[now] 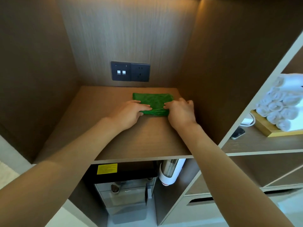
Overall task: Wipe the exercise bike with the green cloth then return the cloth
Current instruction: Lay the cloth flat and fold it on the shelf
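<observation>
**Cloth lies crosswise between both hands, on the shelf**

We find the green cloth [153, 103] folded flat on the wooden shelf [144, 141], deep in the alcove, lying between and just beyond our two hands. Its long axis runs left to right, across our reach rather than along it.

Left hand [129, 113]: at the cloth's left near corner, fingers laid over the top, thumb seemingly tucked at the near edge. Right hand [181, 110]: at the right near corner, fingers curled onto the fold. The hands sit apart, one at each end of the near edge, both in contact with the cloth. Whether they pinch the layers or only press them flat we cannot tell; the fingertips hide the edge.

Neither hand is clearly nearer; the cloth is shared evenly, centred slightly toward the right hand.

Beyond the cloth, past our fingertips, a dark socket plate [130, 71] sits on the back wall. Off to the right of the right hand, rolled white towels [278, 107] are stacked in the neighbouring bay.

No exercise bike in view. Either lifting or releasing the cloth turns on that near edge.
</observation>
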Demonstrator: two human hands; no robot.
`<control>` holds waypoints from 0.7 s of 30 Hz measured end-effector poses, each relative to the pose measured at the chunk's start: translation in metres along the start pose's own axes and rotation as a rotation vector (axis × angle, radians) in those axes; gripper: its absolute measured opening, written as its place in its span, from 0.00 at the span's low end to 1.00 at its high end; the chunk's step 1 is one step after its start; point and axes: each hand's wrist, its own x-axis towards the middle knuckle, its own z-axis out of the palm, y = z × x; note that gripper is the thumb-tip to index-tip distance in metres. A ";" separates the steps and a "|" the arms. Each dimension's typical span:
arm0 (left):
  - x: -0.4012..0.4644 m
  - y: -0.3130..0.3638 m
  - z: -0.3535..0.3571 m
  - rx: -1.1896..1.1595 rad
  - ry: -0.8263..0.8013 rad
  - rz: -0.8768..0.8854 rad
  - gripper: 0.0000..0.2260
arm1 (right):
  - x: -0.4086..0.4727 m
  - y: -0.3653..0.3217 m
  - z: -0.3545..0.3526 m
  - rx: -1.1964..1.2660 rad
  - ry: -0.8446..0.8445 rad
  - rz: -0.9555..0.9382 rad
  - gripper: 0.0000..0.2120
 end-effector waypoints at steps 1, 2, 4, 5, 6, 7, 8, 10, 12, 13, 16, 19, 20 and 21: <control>0.006 0.004 0.000 0.031 -0.006 0.000 0.20 | 0.004 -0.002 -0.002 -0.020 -0.012 0.024 0.20; 0.010 0.007 -0.001 0.079 -0.018 0.001 0.19 | 0.005 -0.005 -0.005 -0.033 -0.026 0.044 0.18; 0.012 0.012 -0.002 0.179 -0.026 0.020 0.19 | 0.002 -0.009 -0.007 -0.070 -0.054 0.070 0.13; 0.009 0.014 -0.002 0.205 -0.013 0.034 0.20 | -0.002 -0.008 -0.005 -0.086 -0.060 0.064 0.12; 0.003 0.014 -0.001 0.209 -0.003 0.045 0.21 | -0.007 -0.007 -0.002 -0.080 -0.056 0.040 0.14; -0.003 0.014 0.001 0.196 -0.002 0.050 0.22 | -0.012 -0.005 0.001 -0.040 -0.052 -0.003 0.18; -0.010 0.014 0.002 0.175 -0.016 0.052 0.24 | -0.016 -0.003 0.003 0.033 -0.060 -0.058 0.21; -0.017 0.011 0.005 0.144 -0.079 0.046 0.27 | -0.021 -0.002 0.006 0.195 -0.160 -0.152 0.26; -0.015 0.011 0.004 0.119 -0.132 0.038 0.28 | -0.021 -0.001 0.010 0.251 -0.257 -0.159 0.28; -0.011 0.011 0.004 0.113 -0.144 0.037 0.29 | -0.020 0.001 0.012 0.247 -0.271 -0.141 0.29; 0.002 0.014 0.006 0.128 -0.181 0.045 0.29 | -0.013 0.009 0.016 0.206 -0.266 -0.098 0.31; 0.022 0.017 0.011 0.157 -0.205 0.049 0.30 | 0.001 0.017 0.018 0.185 -0.283 -0.059 0.34; 0.028 0.019 0.011 0.160 -0.207 0.045 0.31 | 0.006 0.019 0.019 0.194 -0.287 -0.048 0.35; 0.034 0.020 0.012 0.166 -0.203 0.038 0.31 | 0.010 0.021 0.022 0.208 -0.287 -0.038 0.35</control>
